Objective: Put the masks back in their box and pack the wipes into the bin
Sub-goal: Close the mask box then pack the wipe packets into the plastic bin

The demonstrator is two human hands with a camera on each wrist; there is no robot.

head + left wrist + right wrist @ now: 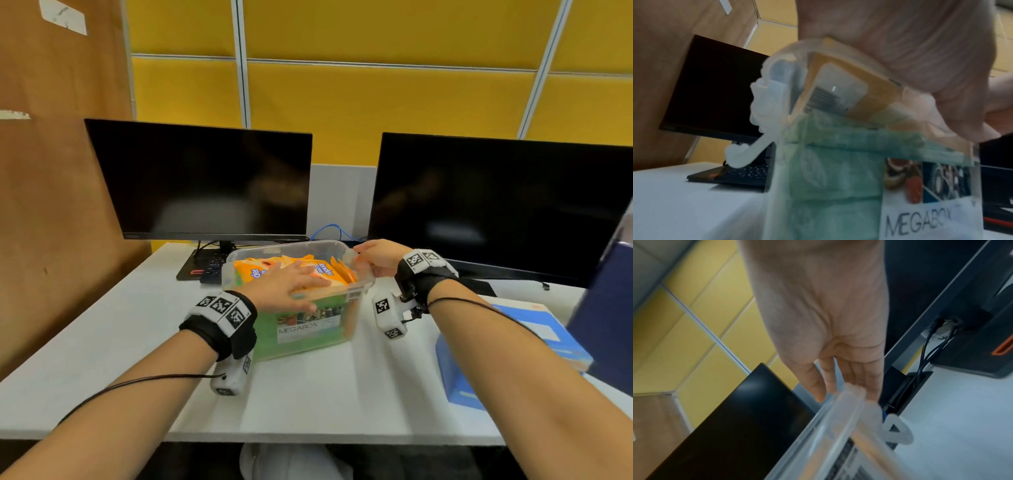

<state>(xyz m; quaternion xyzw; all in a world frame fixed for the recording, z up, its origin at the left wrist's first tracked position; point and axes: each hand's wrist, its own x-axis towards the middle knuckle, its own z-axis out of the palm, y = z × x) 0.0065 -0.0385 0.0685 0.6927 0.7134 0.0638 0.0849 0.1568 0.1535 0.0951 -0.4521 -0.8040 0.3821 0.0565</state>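
A clear plastic bin (236,270) labelled MEGABOX stands mid-table. Orange wipe packs (250,270) lie on top inside it, green packs (270,335) beneath. My left hand (291,281) lies flat on the orange packs with straight fingers. In the left wrist view the palm (910,56) covers the bin's rim (777,178) above an orange pack (859,91). My right hand (376,258) holds the bin's far right corner. In the right wrist view its thumb is on one side of the rim (838,418), its fingers (865,378) on the other. A blue mask box (459,373) lies on the table at right.
Two dark monitors (205,178) (496,205) stand behind the bin, with a black keyboard (205,267) under the left one. A dark blue object (603,308) rises at the right edge. A wooden panel (51,205) borders the left. White tabletop (308,394) lies in front.
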